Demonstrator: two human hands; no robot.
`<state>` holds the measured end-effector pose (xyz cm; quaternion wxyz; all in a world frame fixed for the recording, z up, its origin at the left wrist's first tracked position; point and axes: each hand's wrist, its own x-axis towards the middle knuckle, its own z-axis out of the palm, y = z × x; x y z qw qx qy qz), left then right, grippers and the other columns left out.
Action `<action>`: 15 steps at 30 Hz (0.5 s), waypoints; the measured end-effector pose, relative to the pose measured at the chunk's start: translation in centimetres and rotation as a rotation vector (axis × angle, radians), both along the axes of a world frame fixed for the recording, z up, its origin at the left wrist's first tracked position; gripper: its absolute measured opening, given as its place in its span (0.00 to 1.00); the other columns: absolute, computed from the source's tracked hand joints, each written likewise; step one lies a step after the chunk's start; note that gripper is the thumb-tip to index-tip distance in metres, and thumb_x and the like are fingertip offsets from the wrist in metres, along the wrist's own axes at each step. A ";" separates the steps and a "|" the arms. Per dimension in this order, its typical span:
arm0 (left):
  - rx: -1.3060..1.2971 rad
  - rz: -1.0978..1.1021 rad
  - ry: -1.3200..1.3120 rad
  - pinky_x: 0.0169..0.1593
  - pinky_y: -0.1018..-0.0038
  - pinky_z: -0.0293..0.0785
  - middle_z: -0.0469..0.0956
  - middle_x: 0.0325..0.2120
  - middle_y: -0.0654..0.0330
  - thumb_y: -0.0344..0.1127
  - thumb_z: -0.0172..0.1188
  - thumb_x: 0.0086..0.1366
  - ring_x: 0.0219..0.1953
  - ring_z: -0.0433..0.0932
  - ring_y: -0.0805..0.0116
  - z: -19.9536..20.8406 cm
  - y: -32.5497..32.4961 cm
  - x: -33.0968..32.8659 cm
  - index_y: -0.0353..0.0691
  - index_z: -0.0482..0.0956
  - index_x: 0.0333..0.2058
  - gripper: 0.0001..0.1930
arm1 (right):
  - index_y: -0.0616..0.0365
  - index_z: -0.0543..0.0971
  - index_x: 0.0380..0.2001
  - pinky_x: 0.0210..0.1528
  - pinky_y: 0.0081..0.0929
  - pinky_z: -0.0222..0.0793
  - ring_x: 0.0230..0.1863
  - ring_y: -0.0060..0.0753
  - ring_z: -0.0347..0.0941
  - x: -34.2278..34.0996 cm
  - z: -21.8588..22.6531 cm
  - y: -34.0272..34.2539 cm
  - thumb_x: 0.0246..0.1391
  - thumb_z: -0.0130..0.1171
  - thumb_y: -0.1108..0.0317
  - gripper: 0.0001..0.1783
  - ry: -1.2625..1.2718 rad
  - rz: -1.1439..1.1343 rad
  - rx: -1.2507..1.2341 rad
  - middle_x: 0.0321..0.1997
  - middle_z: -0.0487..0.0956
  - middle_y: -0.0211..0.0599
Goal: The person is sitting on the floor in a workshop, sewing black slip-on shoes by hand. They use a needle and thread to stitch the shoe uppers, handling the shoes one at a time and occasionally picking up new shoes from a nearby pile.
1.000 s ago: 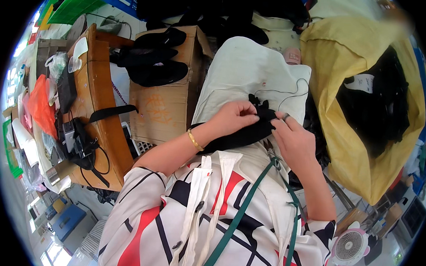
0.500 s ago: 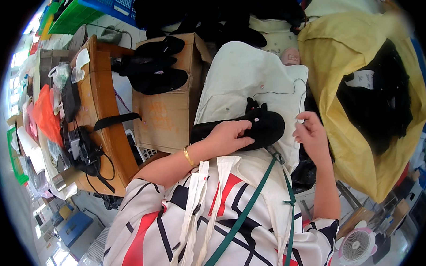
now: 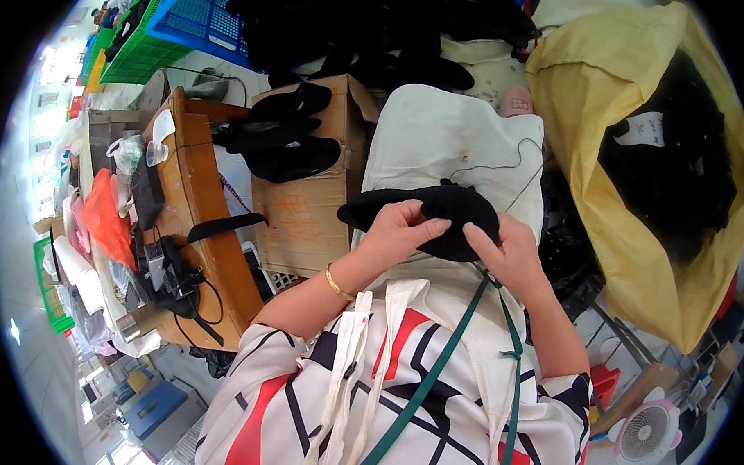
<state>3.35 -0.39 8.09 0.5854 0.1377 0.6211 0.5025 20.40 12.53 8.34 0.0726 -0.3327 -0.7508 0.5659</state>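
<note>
A black cloth slipper point(image 3: 463, 209) lies sideways over my lap, its rounded end to the right. My left hand point(image 3: 396, 235) grips its near edge, with thumb and fingers pinching the cloth. On the rounded end, my right hand point(image 3: 512, 255) is closed with its thumb on the near side and the fingers behind. A dark thread point(image 3: 517, 182) loops over the white cloth point(image 3: 420, 136) beyond the slipper and runs down toward my right hand. Any needle is too small or hidden to see. A green cord point(image 3: 433, 362) hangs down over my front.
Several black slippers point(image 3: 294, 159) lie on a cardboard box point(image 3: 299, 222) at the left. Past it stands a wooden table point(image 3: 189, 193) with bags and a black device. A yellow sack point(image 3: 573, 92) of black items is at the right. More black items point(image 3: 354, 27) are piled at the far side.
My right hand has come in from the right and now grips the slipper's rounded end. The slipper has turned, so its small black bow is mostly hidden. The view has shifted slightly.
</note>
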 end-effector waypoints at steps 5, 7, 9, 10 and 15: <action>0.126 -0.083 0.033 0.32 0.80 0.69 0.77 0.26 0.69 0.33 0.63 0.64 0.29 0.70 0.82 -0.5 0.6 -0.1 0.36 0.78 0.32 0.07 | 0.68 0.79 0.31 0.30 0.24 0.67 0.28 0.17 0.69 0.8 -0.5 1.1 0.59 0.59 0.56 0.20 -0.012 -0.112 -0.333 0.25 0.77 0.28; 0.218 -0.193 0.304 0.36 0.79 0.70 0.78 0.28 0.67 0.32 0.62 0.64 0.31 0.72 0.80 -0.9 0.8 -0.5 0.35 0.79 0.34 0.06 | 0.68 0.80 0.32 0.32 0.22 0.68 0.29 0.16 0.68 1.7 -0.1 2.6 0.57 0.61 0.56 0.21 -0.069 -0.227 -0.345 0.25 0.77 0.26; 0.339 -0.205 0.662 0.41 0.81 0.70 0.78 0.31 0.66 0.29 0.60 0.65 0.34 0.74 0.79 2.1 2.0 -1.0 0.34 0.79 0.35 0.04 | 0.66 0.82 0.35 0.37 0.22 0.69 0.33 0.21 0.72 5.2 -1.3 6.9 0.51 0.65 0.51 0.24 -0.141 -0.420 -0.208 0.32 0.79 0.28; 0.455 -0.129 0.854 0.38 0.80 0.71 0.77 0.29 0.64 0.27 0.60 0.64 0.32 0.73 0.78 2.1 2.4 -1.6 0.34 0.79 0.34 0.03 | 0.64 0.80 0.37 0.35 0.24 0.69 0.35 0.24 0.73 6.3 -0.8 8.1 0.51 0.65 0.49 0.25 0.023 -0.675 -0.174 0.37 0.79 0.31; 0.269 -0.184 0.889 0.37 0.74 0.72 0.78 0.28 0.58 0.29 0.60 0.61 0.31 0.76 0.67 -1.2 3.4 -3.0 0.35 0.79 0.33 0.04 | 0.62 0.78 0.39 0.35 0.21 0.72 0.32 0.20 0.72 14.8 0.8 15.8 0.64 0.52 0.48 0.24 0.537 -1.049 -0.272 0.31 0.75 0.28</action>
